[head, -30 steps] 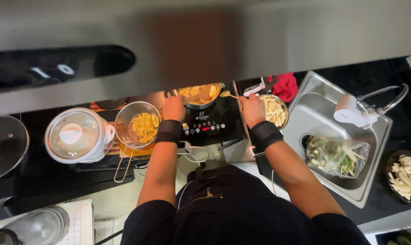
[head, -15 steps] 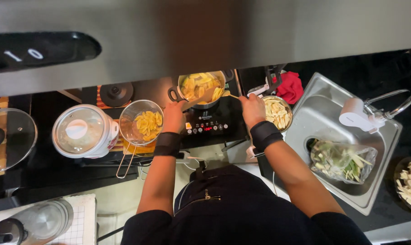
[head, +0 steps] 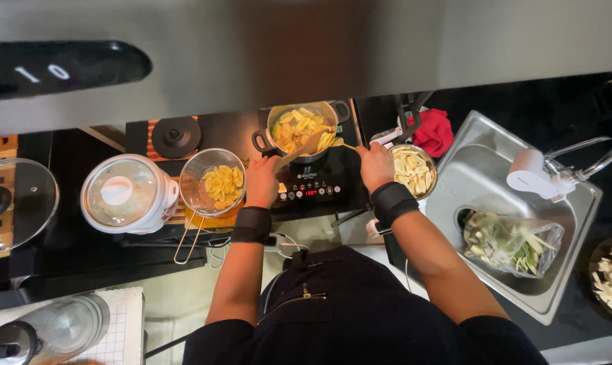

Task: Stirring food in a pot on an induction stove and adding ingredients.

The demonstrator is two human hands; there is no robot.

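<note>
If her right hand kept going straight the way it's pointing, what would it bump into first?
The right hand points up the counter, toward the pot of yellow slices on the black cooktop. It would probably meet the pot's rim first, though depth is hard to judge from above.

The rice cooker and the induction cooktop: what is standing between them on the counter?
In the head view, a wire strainer holding yellow fried slices stands between the white rice cooker and the induction cooktop, beside the left hand.
</note>
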